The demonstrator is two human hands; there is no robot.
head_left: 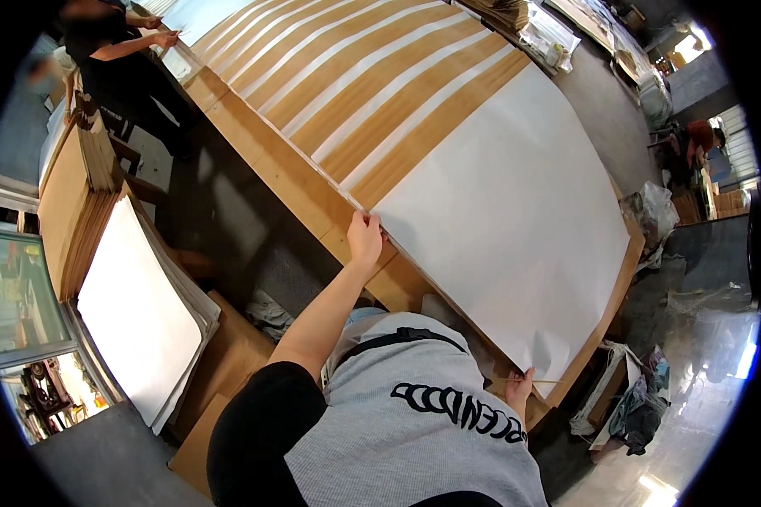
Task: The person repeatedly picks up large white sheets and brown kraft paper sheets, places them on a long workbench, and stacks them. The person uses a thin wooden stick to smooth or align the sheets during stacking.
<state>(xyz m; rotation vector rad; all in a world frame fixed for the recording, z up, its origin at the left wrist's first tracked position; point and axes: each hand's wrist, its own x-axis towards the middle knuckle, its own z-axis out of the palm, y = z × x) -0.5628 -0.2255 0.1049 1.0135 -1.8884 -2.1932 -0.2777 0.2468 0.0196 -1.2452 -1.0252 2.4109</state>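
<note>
White paper sheet (516,211) is lying over the near end of the wooden surface (309,198), beside brown-and-white striped layers (380,160). Left hand (365,239) is pinching its edge along the surface's long side; right hand (520,389) is pinching its corner at the surface's near end, thin stick (551,382) crossing by the fingers. Sheet is buckling there; doing this well probably means tensioning both grips evenly, keeping the edge parallel to the surface.

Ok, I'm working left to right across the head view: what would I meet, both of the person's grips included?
Greenish window pane, stack of white paper, left grip, right grip, dark crumpled heap on the floor.
</note>
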